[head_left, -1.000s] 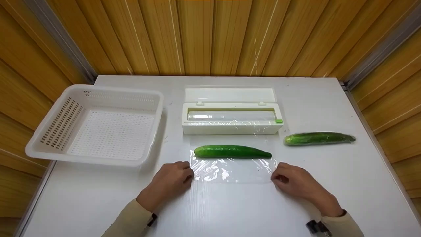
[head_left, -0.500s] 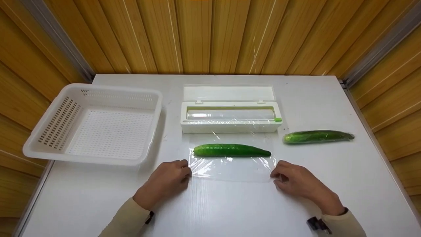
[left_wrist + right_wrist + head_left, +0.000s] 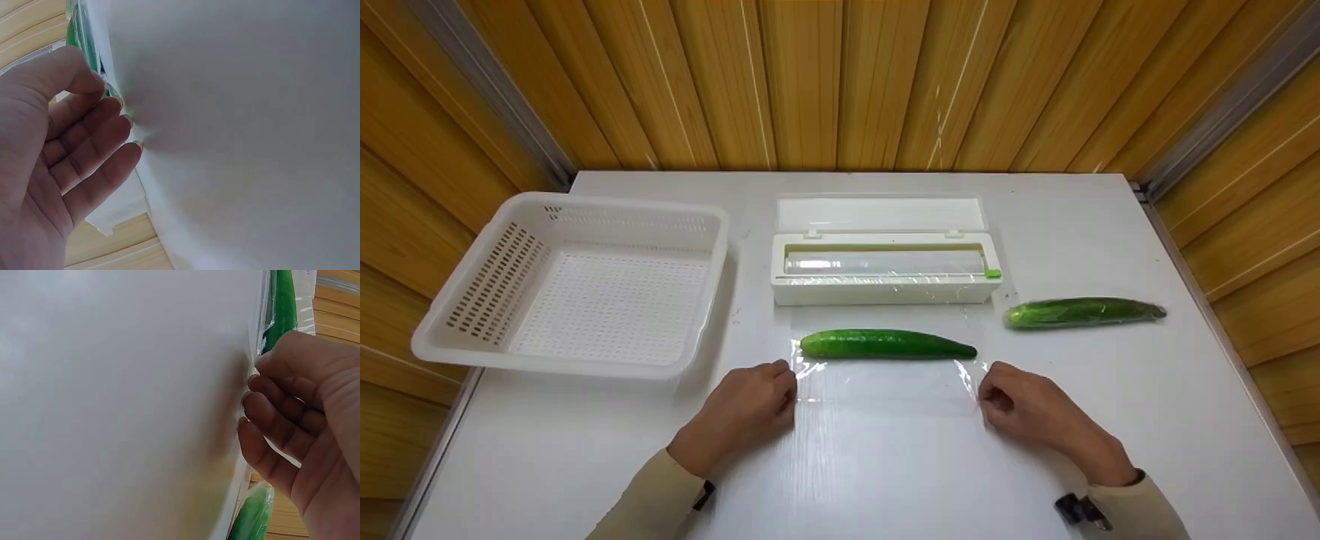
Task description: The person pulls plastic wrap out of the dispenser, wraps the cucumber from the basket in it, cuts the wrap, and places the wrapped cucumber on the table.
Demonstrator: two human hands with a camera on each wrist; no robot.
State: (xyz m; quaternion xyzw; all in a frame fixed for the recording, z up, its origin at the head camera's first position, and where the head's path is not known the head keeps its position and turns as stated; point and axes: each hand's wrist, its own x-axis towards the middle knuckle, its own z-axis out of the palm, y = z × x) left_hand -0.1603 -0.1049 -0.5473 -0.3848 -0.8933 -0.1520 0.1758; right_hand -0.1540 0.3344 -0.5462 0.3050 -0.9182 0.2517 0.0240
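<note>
A green cucumber lies crosswise on a sheet of clear cling film on the white table. The film runs forward from the roll in a white dispenser box and lies nearly flat. At the sheet's near left corner my left hand pinches the film between thumb and index finger. My right hand pinches the opposite near corner, its other fingers curled with tips at the tabletop. In the right wrist view, the film edge reaches the right thumb, with the cucumber just beyond.
A second cucumber, wrapped in film, lies to the right. On the left stands a white perforated plastic basket with nothing in it. The dispenser's lid is folded back, and a green slider sits at its right end.
The film between my hands has gone from crinkled to smoother, with fewer bright creases. Both hands keep nearly the same places, and the cucumber stays put.
</note>
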